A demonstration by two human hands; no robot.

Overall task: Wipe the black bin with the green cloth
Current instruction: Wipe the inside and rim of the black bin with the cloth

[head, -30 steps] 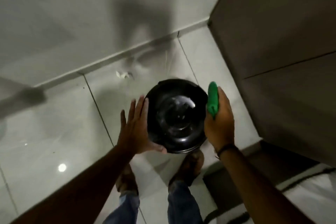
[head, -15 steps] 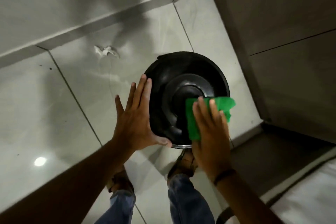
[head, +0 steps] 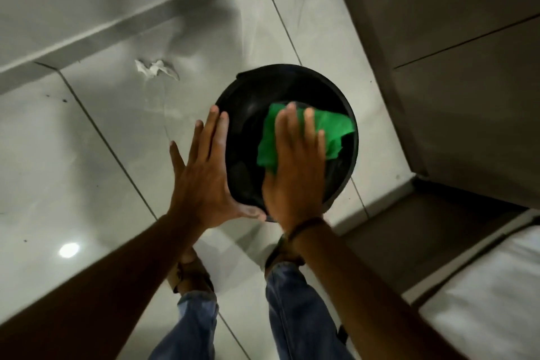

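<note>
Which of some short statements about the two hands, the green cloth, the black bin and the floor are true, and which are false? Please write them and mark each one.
1. The right hand presses the green cloth flat on the black bin. True.
2. The left hand holds the cloth. False: it rests open against the bin's left side, with no cloth in it.
3. A crumpled white scrap lies on the floor tiles, apart from the bin. True.
4. The cloth is red. False: it is green.
5. The person is kneeling in shorts. False: blue jeans show below the arms.
</note>
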